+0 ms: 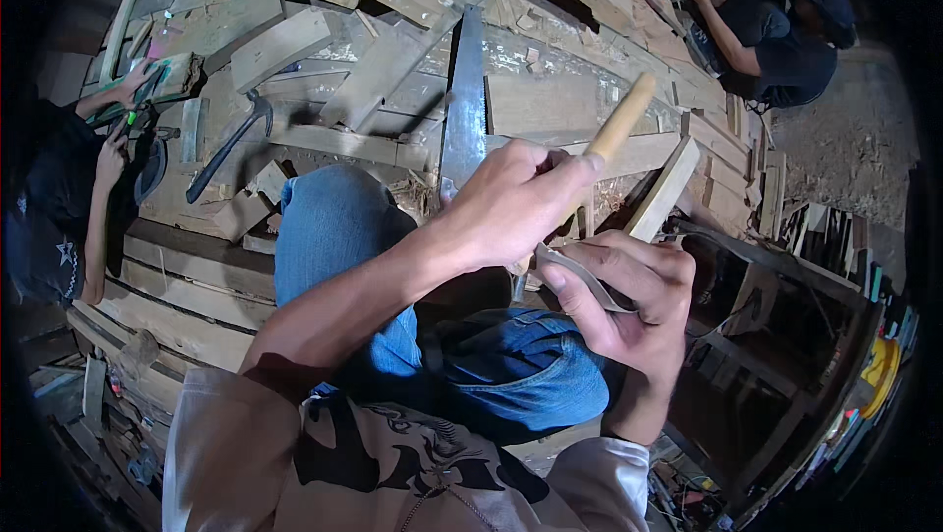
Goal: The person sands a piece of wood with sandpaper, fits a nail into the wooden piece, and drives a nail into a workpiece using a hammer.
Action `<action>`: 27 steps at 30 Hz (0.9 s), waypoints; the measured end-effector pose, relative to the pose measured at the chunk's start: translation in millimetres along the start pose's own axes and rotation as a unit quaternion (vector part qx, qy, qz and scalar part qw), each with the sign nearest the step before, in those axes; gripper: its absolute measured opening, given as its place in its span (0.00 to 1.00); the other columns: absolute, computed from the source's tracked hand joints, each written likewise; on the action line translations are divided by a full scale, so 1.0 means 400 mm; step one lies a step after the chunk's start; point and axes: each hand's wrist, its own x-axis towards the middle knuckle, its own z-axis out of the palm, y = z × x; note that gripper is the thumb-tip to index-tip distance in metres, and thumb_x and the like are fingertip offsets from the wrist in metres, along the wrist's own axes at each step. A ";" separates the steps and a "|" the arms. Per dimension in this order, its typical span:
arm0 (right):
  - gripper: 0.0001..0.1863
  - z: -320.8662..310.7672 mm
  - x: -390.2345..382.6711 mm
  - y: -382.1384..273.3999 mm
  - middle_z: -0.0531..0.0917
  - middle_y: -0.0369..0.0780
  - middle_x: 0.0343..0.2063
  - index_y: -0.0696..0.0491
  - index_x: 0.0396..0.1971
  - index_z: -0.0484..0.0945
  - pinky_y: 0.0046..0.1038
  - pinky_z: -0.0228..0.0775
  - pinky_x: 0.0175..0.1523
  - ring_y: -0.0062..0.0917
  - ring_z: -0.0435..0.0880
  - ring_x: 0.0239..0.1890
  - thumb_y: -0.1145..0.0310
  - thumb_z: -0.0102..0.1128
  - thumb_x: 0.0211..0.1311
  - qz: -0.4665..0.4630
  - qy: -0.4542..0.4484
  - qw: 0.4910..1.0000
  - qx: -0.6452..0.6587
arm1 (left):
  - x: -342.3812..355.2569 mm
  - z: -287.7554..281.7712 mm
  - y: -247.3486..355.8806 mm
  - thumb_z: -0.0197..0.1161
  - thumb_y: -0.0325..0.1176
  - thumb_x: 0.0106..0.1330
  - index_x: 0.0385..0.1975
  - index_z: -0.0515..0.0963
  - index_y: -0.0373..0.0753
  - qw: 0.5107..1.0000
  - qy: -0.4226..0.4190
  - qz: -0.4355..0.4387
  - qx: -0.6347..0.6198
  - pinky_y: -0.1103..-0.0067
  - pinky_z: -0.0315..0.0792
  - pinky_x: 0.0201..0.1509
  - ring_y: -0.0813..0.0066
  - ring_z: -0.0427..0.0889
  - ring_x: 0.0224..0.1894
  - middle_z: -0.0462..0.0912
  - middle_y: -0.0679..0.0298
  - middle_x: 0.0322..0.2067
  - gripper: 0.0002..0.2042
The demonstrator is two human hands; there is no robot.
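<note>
My left hand [516, 193] is closed around a smooth, pale wooden stick [625, 117] with a rounded far end, which slants up to the right. Its lower part is mostly hidden behind my fingers. Just below and to the right, my right hand [643, 296] pinches a bent grey-brown strip that looks like sandpaper [586, 280] between thumb and fingers. The strip is close to the lower end of the stick; whether they touch I cannot tell. Both hands are above my lap in blue jeans [521, 365].
A handsaw [466, 90] lies beyond my left hand among wooden boards [378, 70]. A claw hammer [232, 146] rests farther left. One person [59, 188] works at the left, another [776, 36] at the upper right. A wooden frame [776, 360] stands at the lower right.
</note>
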 end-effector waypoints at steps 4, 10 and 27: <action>0.07 0.001 0.000 0.000 0.79 0.41 0.19 0.59 0.28 0.81 0.28 0.71 0.22 0.31 0.79 0.17 0.76 0.71 0.48 -0.034 -0.024 0.999 -0.016 | 0.003 0.005 -0.005 0.58 0.47 0.67 0.31 0.82 0.29 0.999 -0.012 -0.013 -0.042 0.83 0.68 0.29 0.82 0.74 0.24 0.79 0.65 0.22 0.22; 0.06 0.017 -0.005 -0.015 0.79 0.40 0.19 0.60 0.27 0.80 0.30 0.70 0.21 0.32 0.79 0.16 0.77 0.69 0.50 -0.041 -0.003 0.999 -0.028 | -0.004 0.000 -0.004 0.61 0.44 0.64 0.33 0.83 0.27 0.989 0.007 0.045 -0.138 0.84 0.70 0.24 0.82 0.76 0.21 0.81 0.62 0.23 0.20; 0.06 0.006 -0.004 -0.046 0.78 0.38 0.17 0.59 0.26 0.80 0.27 0.66 0.17 0.27 0.77 0.14 0.77 0.69 0.49 -0.050 0.034 0.997 -0.047 | -0.013 0.014 -0.014 0.61 0.45 0.64 0.31 0.83 0.29 0.995 -0.016 0.015 -0.095 0.86 0.64 0.22 0.83 0.74 0.21 0.79 0.65 0.19 0.20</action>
